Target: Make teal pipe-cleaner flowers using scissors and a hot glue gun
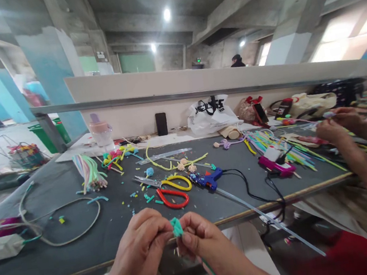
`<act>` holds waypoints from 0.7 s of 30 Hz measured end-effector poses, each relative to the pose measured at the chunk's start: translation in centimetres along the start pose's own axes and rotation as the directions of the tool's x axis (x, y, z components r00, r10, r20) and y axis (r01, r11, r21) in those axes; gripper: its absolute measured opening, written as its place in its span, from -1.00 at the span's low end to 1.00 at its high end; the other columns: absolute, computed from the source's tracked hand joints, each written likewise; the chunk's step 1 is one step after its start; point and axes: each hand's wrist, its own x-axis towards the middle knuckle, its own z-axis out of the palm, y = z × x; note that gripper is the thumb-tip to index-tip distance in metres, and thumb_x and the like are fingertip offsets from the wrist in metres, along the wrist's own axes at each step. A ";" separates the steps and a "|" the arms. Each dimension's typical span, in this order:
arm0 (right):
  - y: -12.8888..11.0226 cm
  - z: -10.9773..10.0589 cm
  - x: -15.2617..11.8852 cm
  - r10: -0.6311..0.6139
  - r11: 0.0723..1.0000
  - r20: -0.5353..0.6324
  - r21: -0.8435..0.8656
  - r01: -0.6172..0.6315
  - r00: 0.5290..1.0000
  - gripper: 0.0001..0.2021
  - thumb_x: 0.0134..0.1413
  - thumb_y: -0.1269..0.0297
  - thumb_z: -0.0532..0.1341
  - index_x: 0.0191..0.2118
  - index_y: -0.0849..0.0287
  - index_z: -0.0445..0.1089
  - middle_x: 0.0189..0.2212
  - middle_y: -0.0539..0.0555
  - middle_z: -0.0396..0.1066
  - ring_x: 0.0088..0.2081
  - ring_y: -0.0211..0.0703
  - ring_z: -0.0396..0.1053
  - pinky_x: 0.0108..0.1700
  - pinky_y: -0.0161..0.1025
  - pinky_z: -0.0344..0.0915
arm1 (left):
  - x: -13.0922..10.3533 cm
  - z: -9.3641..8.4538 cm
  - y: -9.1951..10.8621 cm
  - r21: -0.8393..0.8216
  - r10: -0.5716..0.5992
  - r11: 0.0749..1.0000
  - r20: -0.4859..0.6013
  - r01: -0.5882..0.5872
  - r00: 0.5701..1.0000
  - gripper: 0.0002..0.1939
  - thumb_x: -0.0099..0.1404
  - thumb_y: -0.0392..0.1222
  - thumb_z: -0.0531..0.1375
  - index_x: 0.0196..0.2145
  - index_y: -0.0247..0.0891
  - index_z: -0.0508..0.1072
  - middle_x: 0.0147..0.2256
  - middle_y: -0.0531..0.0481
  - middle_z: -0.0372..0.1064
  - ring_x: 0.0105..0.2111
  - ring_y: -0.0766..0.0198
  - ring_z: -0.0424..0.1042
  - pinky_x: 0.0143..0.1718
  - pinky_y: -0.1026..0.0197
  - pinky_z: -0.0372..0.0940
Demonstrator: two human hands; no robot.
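Between my hands, just over the table's front edge, is a small folded piece of green pipe cleaner (176, 227). My left hand (146, 240) pinches its left side with thumb and forefinger. On the other side my right hand (203, 239) grips it, and a long green tail hangs down below that palm. Scissors (172, 191) with one yellow and one red handle lie behind my hands, blades partly apart. To their right rests a blue hot glue gun (210, 179) with a long clear glue stick (270, 221) reaching past the table edge.
Pipe cleaner bundles (89, 171) lie at the left and right. A power strip (278, 165) and cables cross the table (122, 237). A bottle (101, 133), a phone (161, 124) and a white bag (212, 113) stand behind. A co-worker's hands (335, 127) work at right.
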 end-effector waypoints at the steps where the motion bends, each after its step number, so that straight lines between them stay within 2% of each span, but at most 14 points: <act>1: 0.1 -0.1 0.1 0.001 1.000 0.004 -0.013 -0.001 1.000 -0.63 -0.19 0.08 0.38 -0.40 0.23 0.27 -0.62 -0.09 0.29 -0.56 -0.40 0.14 -0.47 -0.41 -0.01 | 0.1 -0.1 0.1 -0.016 -0.005 1.000 -0.004 0.005 1.000 -0.86 0.24 -0.39 0.09 -0.37 -0.18 0.36 -0.41 0.07 0.33 -0.37 0.36 0.35 -0.35 0.37 0.26; 5: 0.1 -0.2 0.0 0.043 0.998 0.024 0.053 -0.045 0.999 -0.65 -0.13 0.08 0.34 -0.40 0.25 0.28 -0.62 -0.07 0.29 -0.55 -0.40 0.17 -0.44 -0.41 0.02 | 0.0 -0.5 0.3 -0.039 -0.029 0.999 -0.082 0.026 0.996 -0.84 0.23 -0.39 0.10 -0.29 -0.16 0.38 -0.35 0.06 0.34 -0.33 0.37 0.38 -0.33 0.39 0.29; 7: 0.1 -0.1 -0.1 0.043 0.995 0.044 0.089 -0.046 0.998 -0.65 -0.14 0.08 0.35 -0.41 0.25 0.28 -0.62 -0.06 0.30 -0.55 -0.40 0.18 -0.45 -0.42 0.03 | -0.2 -0.7 0.5 -0.025 -0.006 1.000 -0.105 0.004 0.994 -0.83 0.21 -0.40 0.12 -0.29 -0.16 0.38 -0.34 0.05 0.33 -0.32 0.36 0.38 -0.33 0.39 0.29; 12: 0.4 -0.2 0.0 0.019 0.996 0.070 0.089 -0.025 0.997 -0.64 -0.15 0.07 0.36 -0.41 0.26 0.29 -0.61 -0.05 0.31 -0.56 -0.40 0.19 -0.47 -0.42 0.01 | -0.3 -0.3 0.7 0.007 0.092 0.996 -0.088 -0.092 0.992 -0.83 0.21 -0.43 0.12 -0.31 -0.19 0.39 -0.35 0.02 0.31 -0.32 0.33 0.34 -0.31 0.34 0.28; 17: 0.6 -0.5 0.1 -0.006 1.000 0.121 0.028 0.003 0.993 -0.64 -0.14 0.05 0.34 -0.40 0.27 0.30 -0.61 -0.02 0.35 -0.58 -0.39 0.19 -0.50 -0.42 -0.02 | -0.5 0.4 0.5 0.003 0.109 0.994 -0.084 -0.109 0.991 -0.87 0.21 -0.42 0.12 -0.36 -0.20 0.36 -0.37 0.02 0.29 -0.34 0.31 0.31 -0.30 0.30 0.25; 21: 0.6 -0.4 0.1 -0.027 0.999 0.129 0.028 0.023 0.991 -0.66 -0.12 0.07 0.34 -0.46 0.27 0.29 -0.65 -0.04 0.32 -0.61 -0.42 0.14 -0.52 -0.42 -0.04 | -0.7 0.6 0.6 -0.055 0.095 0.994 -0.008 -0.095 0.995 -0.83 0.23 -0.45 0.06 -0.39 -0.21 0.34 -0.37 0.01 0.28 -0.32 0.31 0.30 -0.28 0.30 0.25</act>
